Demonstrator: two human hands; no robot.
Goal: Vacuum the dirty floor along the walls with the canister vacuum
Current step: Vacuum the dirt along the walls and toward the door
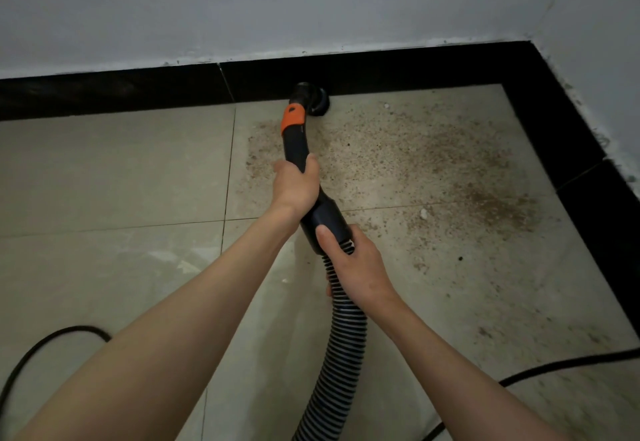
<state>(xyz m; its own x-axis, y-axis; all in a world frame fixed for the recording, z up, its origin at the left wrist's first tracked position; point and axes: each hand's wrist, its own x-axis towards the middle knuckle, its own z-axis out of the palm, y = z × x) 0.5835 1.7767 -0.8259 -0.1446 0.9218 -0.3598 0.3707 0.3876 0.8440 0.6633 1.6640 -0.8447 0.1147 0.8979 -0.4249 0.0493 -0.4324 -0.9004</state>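
Note:
A black vacuum wand [294,144] with an orange collar [293,118] points away from me at the far wall. Its round brush nozzle [318,102] sits on the floor against the black baseboard [381,71]. My left hand [296,186] grips the wand below the collar. My right hand [353,264] grips the cuff where the ribbed black hose [341,347] begins. The hose runs down out of view. Brown grit and dust [433,170] cover the beige tiles to the right of the nozzle, toward the corner. The canister is not in view.
Grey walls meet in a corner at the upper right, with the black baseboard [571,149] running down the right side. A black power cord [45,343] loops at the lower left and a second stretch of cord [561,366] crosses the lower right. Tiles [114,170] on the left look cleaner.

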